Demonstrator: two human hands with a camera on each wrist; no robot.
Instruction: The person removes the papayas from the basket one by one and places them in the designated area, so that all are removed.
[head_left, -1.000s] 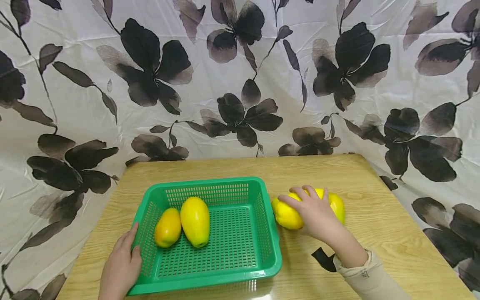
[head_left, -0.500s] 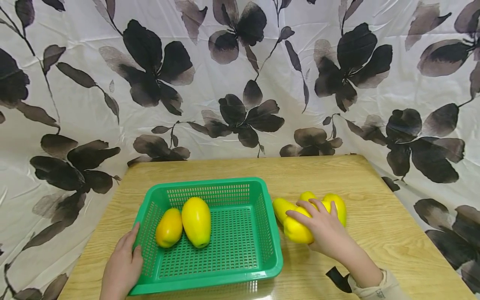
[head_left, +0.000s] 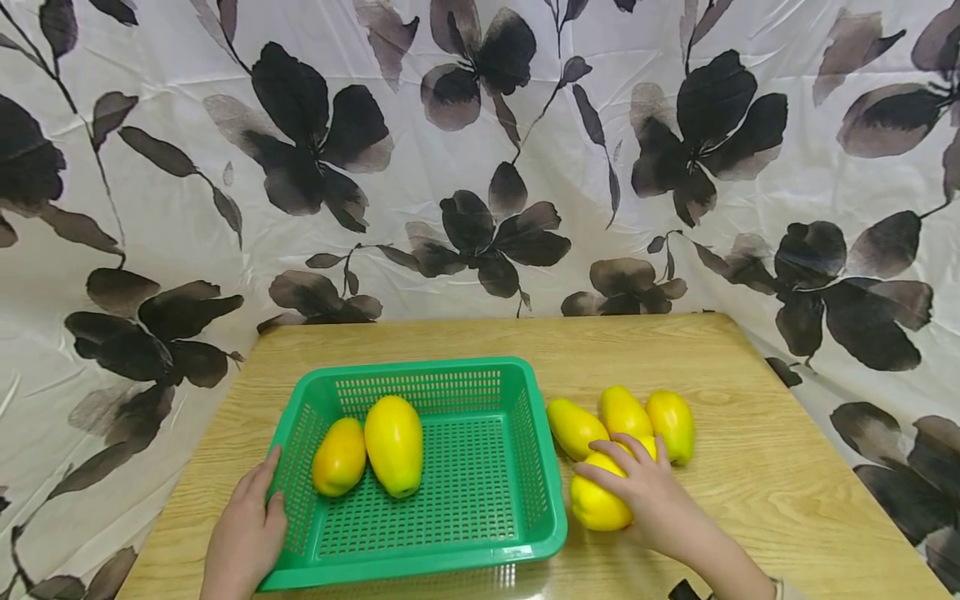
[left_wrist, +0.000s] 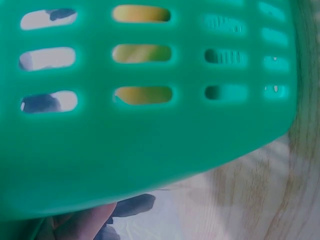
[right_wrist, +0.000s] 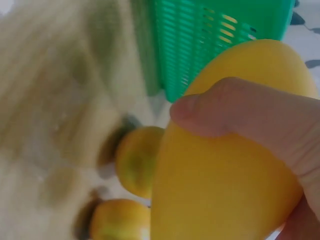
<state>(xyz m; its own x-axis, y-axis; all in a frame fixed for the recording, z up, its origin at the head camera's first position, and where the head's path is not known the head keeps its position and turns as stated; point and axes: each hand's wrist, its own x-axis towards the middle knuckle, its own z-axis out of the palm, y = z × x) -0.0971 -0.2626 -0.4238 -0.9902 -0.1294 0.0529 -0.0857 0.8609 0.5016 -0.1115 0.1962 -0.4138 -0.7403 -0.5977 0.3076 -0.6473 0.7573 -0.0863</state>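
A yellow papaya (head_left: 600, 502) is in the grip of my right hand (head_left: 654, 500), low over the table at the basket's right. In the right wrist view my thumb (right_wrist: 225, 107) presses across this papaya's smooth side. Several yellow mangoes (head_left: 672, 425) lie just behind that hand, partly covered by it. My left hand (head_left: 246, 521) holds the left rim of the green basket (head_left: 450, 557), thumb and fingertips at the edge. In the left wrist view the basket wall (left_wrist: 150, 145) hides most of that hand. Inside the basket, a small mango (head_left: 339, 457) leans beside a larger papaya (head_left: 393, 446).
The light wood table (head_left: 795, 517) extends right of the fruit and behind the basket. A curtain (head_left: 420, 158) with dark flowers hangs along the table's back and sides. A black strap (head_left: 682, 590) shows at my right wrist.
My right hand has drawn the papaya toward the table's near edge, away from the other fruit, exposing the mangoes behind. My left hand and the basket stay in place.
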